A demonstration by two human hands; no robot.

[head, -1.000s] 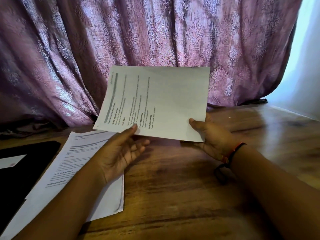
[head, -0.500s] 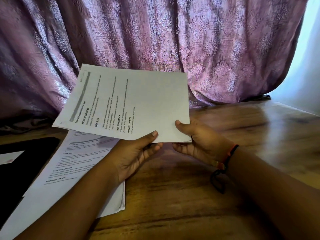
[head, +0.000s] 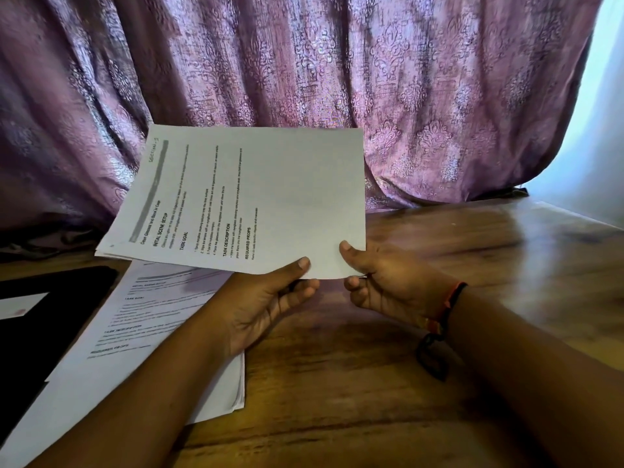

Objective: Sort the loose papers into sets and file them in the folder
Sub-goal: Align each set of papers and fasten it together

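the left hand (head: 266, 298) pinches the near edge of the printed sheets (head: 270, 197), thumb on top and fingers under. the right hand (head: 381, 282) pinches the near right corner the same way, just beside the left hand. a red and black band (head: 445, 309) sits on the right wrist.

the sheets are up in the air over the worktop (head: 371, 383), tipped up at the far side, with the words running sideways. at the left corner more than one edge shows, so it looks like a few sheets and not just one.

under the left arm a pile of papers (head: 135, 332) lies flat on the worktop. left of the pile lies a black folder (head: 57, 332), or so it looks, with a white label (head: 20, 307) on it. behind it all hangs a purple curtain (head: 337, 62).

i think the step now is to put these sheets with the set they belong to. to do it well, read the bold title first and match it with the top page of the pile. both hands hold only one edge, so the far side can flop or the sheets can slide apart. hold soft but firm, and do not crease the corner. tap the edges on the worktop so they line up. then lay them down flat and square, not half off the pile.
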